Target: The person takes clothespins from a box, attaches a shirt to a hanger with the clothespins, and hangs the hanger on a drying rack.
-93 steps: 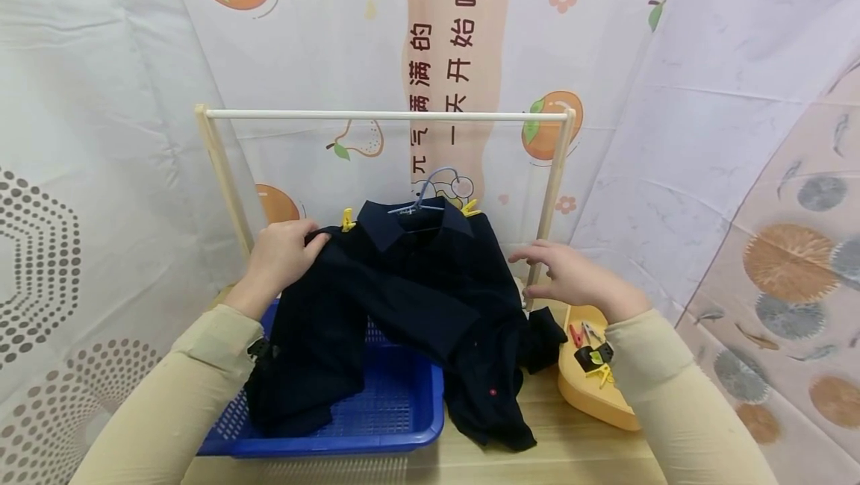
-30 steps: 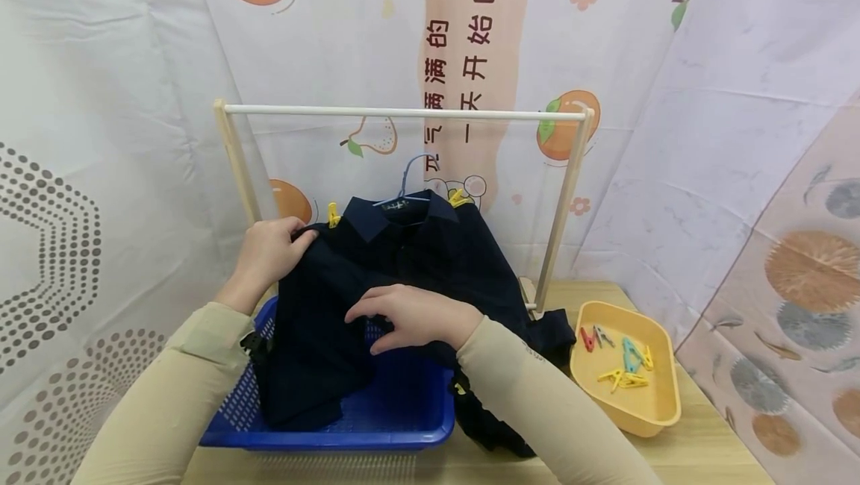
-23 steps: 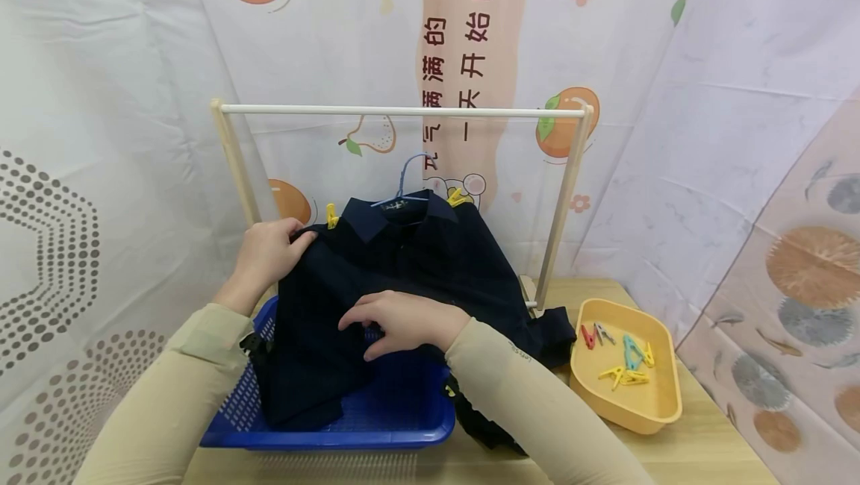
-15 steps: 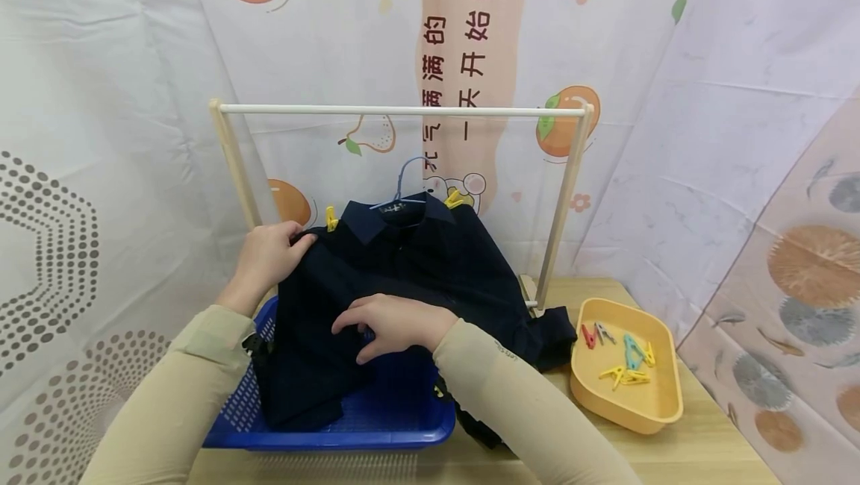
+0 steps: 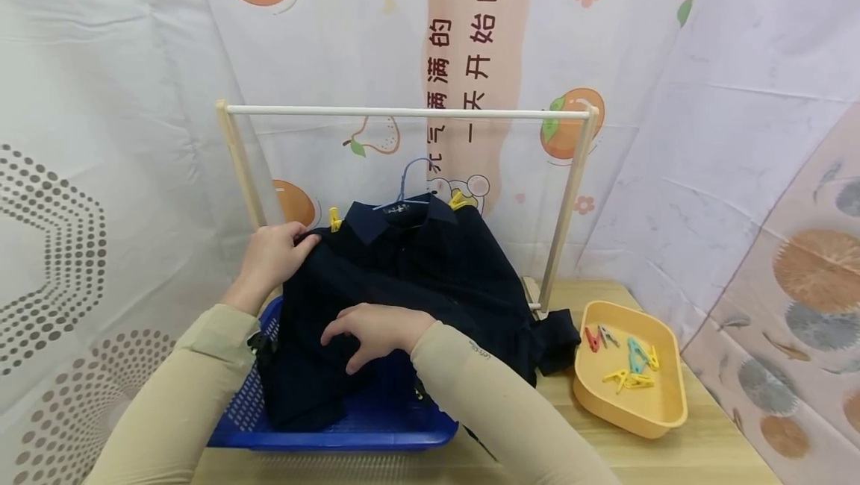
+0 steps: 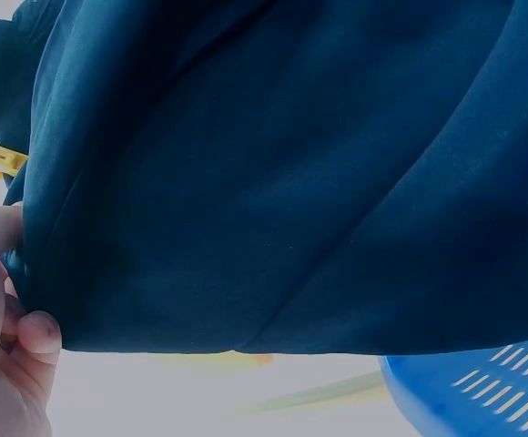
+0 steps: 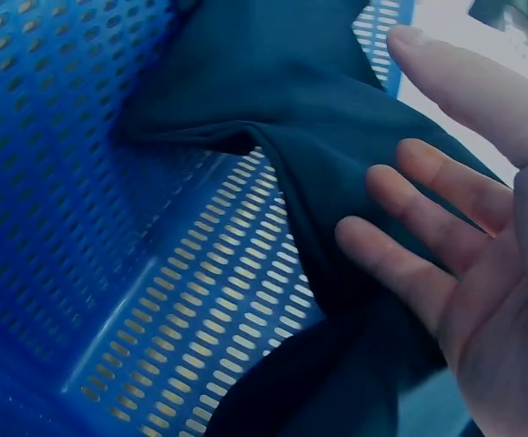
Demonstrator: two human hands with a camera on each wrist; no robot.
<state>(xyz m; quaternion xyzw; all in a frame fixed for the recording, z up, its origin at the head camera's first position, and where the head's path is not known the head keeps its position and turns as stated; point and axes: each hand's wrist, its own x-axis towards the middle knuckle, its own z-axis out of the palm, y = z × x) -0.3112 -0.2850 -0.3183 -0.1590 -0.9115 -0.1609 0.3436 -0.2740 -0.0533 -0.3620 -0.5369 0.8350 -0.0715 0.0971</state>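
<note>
A dark navy shirt [image 5: 430, 265] with a collar is on a blue hanger [image 5: 404, 185], its hook below the rack's rod. Yellow clothespins [image 5: 335, 221] sit at both shoulders. My left hand [image 5: 274, 255] pinches the left-hand shoulder of the shirt between thumb and fingers; the left wrist view shows the thumb [image 6: 38, 333] at the cloth's edge. In front of the shirt, my right hand [image 5: 378, 330] is held with fingers apart and loosely bent, nothing in it. Its fingers [image 7: 382, 255] are close to the cloth; whether they touch it I cannot tell.
Under the shirt stands a blue perforated basket [image 5: 336, 440], with part of the cloth hanging into it. Behind is a rack with a white rod [image 5: 403, 111] and wooden posts. A yellow tray [image 5: 665, 403] at right holds several loose clothespins [image 5: 637, 354]. Printed curtains enclose the table.
My right hand has come from the right side of the shirt across its front, drifting further left and slightly down over the last second. My left hand keeps its grip on the shoulder.
</note>
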